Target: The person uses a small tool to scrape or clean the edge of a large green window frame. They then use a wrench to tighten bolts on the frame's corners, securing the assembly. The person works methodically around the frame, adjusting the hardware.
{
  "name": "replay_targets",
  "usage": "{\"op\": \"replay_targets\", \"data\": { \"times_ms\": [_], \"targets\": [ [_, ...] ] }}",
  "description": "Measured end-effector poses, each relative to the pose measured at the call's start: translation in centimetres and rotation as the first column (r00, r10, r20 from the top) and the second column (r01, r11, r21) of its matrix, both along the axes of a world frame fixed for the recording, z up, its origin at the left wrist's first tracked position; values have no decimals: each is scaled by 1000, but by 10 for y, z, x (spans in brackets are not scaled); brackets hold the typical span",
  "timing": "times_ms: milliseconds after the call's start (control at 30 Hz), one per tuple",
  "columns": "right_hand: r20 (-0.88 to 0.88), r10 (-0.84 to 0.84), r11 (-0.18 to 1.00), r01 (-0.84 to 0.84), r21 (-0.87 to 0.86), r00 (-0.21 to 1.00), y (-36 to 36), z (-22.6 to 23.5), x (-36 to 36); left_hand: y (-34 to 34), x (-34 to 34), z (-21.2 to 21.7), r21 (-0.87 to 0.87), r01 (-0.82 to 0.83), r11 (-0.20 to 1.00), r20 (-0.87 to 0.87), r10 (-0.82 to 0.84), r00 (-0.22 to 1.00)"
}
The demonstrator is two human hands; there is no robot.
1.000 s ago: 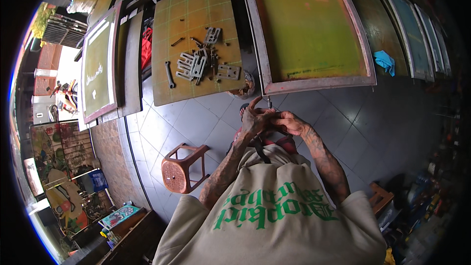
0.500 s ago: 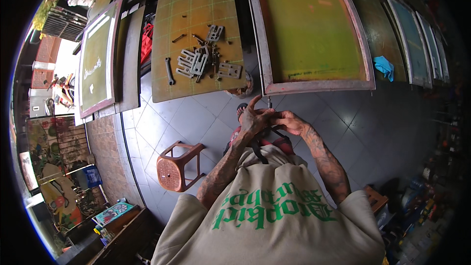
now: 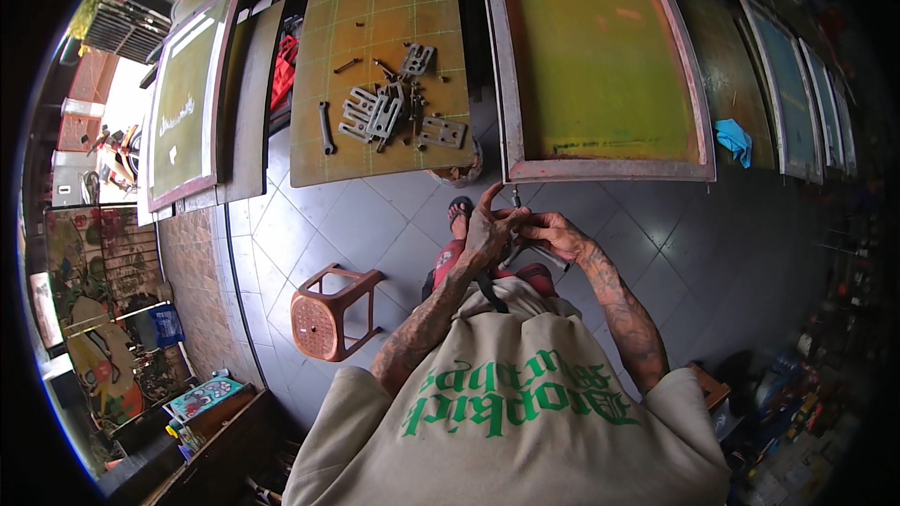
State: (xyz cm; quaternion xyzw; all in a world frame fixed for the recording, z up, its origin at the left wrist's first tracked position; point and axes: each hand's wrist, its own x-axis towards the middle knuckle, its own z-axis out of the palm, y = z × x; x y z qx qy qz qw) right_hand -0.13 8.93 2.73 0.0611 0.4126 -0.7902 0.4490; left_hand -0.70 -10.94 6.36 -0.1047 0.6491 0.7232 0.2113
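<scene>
My left hand [image 3: 490,230] is just below the near edge of a framed printing screen [image 3: 609,170]. Its thumb and fingers are closed round a small metal rod [image 3: 516,198], whose end stands up toward the frame. Against it my right hand [image 3: 556,236] is closed on a slim metal tool [image 3: 541,253]; its kind does not show clearly. The fingertips of both hands meet and partly hide what they grip. On a yellowish board [image 3: 319,47] to the left lie a wrench [image 3: 325,127], several slotted metal plates [image 3: 444,132] and loose bolts [image 3: 348,66].
A brown plastic stool [image 3: 319,325] stands on the tiled floor to the left. Another framed screen [image 3: 192,103] hangs beyond the board on the left. A blue cloth [image 3: 733,141] rests on a panel at right. Below the board's near edge is a sandalled foot [image 3: 460,211].
The slim metal tool in my right hand has swung and now shows below the fingers. My hands stay together at nearly the same place. The view has shifted slightly.
</scene>
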Motion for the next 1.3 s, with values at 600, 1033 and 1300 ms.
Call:
{"op": "replay_targets", "data": {
  "times_ms": [600,1033,1300],
  "targets": [
    [-194,57,966,-5,259,979,-6,9,-1,3,4,-1,-244,65,968,18,-63,998],
    [-117,107,982,-87,166,987,-1,21,-9,5,1,-8,-149,4,989,204,27,979],
    [-24,106,994,-105,24,994,-4,6,-9,1,-3,-1,151,-61,987,107,45,993]
  ]
}}
